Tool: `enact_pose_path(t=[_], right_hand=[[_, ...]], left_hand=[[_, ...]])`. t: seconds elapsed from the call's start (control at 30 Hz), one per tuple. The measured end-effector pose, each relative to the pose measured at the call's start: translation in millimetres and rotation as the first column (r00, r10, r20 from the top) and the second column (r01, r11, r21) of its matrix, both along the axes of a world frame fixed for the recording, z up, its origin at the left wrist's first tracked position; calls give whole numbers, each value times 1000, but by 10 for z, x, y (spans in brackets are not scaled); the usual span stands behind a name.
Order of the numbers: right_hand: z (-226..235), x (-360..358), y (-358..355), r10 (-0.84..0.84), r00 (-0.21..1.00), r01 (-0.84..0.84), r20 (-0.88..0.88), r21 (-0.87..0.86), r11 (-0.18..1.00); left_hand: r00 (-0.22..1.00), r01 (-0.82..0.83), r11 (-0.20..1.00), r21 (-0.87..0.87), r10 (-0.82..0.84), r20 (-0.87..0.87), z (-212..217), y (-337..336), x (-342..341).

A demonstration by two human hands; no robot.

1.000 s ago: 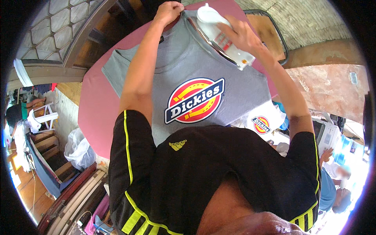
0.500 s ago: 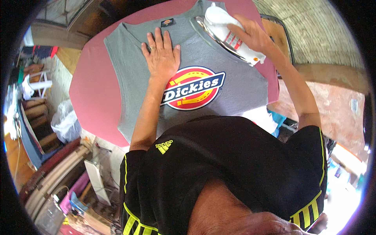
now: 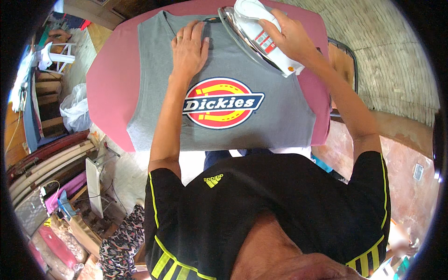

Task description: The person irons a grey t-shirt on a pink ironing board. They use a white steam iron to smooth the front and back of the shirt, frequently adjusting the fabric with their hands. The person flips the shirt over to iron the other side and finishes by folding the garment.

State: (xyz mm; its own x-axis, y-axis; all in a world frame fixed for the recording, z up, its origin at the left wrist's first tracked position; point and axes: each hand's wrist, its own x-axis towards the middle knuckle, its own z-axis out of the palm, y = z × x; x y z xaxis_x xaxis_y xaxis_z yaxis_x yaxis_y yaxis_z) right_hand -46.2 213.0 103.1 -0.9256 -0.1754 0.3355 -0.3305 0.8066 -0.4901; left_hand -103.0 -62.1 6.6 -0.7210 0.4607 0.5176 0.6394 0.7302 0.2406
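A grey sleeveless shirt [image 3: 154,93] with a round red, yellow and blue print lies spread over a pink padded board [image 3: 109,84]. My left hand [image 3: 189,51] rests on the shirt's upper left part, near the neckline, fingers extended and a ring on one of them. In my right hand [image 3: 289,39] is a white clothes iron [image 3: 263,39] with a shiny metal soleplate edge, gripped by its handle. The iron stands over the shirt's upper right shoulder, its tip pointing away from me, and covers part of the collar label.
A plastic bag [image 3: 77,107] and a white stool [image 3: 58,58] are on the floor at the left. Wooden planks and clutter pile up lower left, beside patterned fabric [image 3: 123,242]. A wooden chair [image 3: 340,67] with a dark frame touches the board's right side.
The iron has shifted slightly up and left over the shirt. My left hand has moved a little toward the neckline. The view has tilted, and the shirt's lower hem now shows.
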Motion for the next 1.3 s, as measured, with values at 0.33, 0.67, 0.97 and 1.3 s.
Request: enact_pose_path(t=[0.33,0.67,0.97,1.3], right_hand=[[128,-419,-74,198,961,-218,196,88,972],[311,-955,-386,252,896,-290,366,51,956],[288,-1171,-574,302,863,-359,405,71,931],[463,-1228,-882,313,878,-377,362,118,919]], left_hand=[[963,177,953,247,-219,154,-112,-425,-243],[971,-232,970,-67,226,-81,-23,-758,-1187],[990,-133,988,82,128,66,-117,-1134,-1648],[1000,-17,982,186,20,-11,685,-926,-1448]])
